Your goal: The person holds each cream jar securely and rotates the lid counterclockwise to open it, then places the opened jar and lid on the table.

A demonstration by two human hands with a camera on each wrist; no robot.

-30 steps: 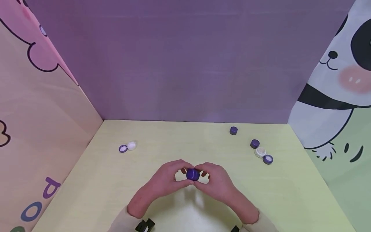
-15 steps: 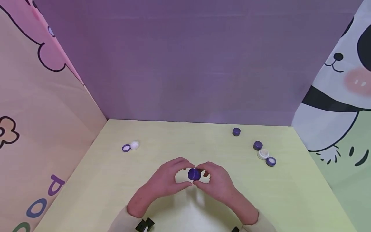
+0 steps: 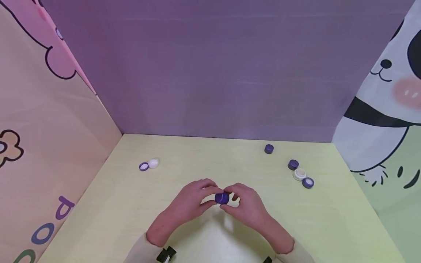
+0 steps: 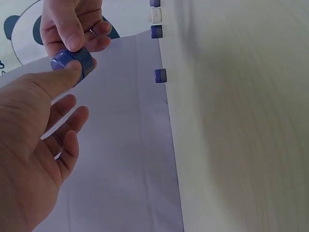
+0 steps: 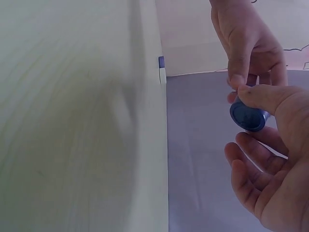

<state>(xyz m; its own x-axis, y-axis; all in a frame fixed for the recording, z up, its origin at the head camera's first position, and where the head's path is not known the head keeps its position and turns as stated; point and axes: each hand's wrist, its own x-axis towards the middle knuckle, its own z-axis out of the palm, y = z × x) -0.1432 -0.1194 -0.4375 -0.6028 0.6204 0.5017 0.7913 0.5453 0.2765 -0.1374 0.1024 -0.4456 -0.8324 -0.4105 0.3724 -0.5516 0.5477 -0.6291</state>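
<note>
A small round purple jar [image 3: 222,198], apparently lidded, is held up above the table between both hands. My left hand [image 3: 193,199] pinches it from the left; in the left wrist view its thumb lies against the jar [image 4: 62,59], and the other fingers are loosely bent. From the other side my right hand [image 3: 245,204] pinches it between thumb and index finger. In the right wrist view the jar's flat round end [image 5: 247,118] faces the camera. A seam crosses the jar's side in the left wrist view.
Left on the pale table [image 3: 197,157] lie a purple-rimmed disc [image 3: 144,166] and a white disc [image 3: 153,163]. At the right are a purple cap [image 3: 269,149], another purple cap [image 3: 293,164], a white round piece [image 3: 299,174] and a purple-and-white piece [image 3: 307,182]. Walls enclose the back and sides.
The left fingers came apart from the jar half a second ago and now pinch it again. The right hand keeps its grip. The view has shifted slightly.
</note>
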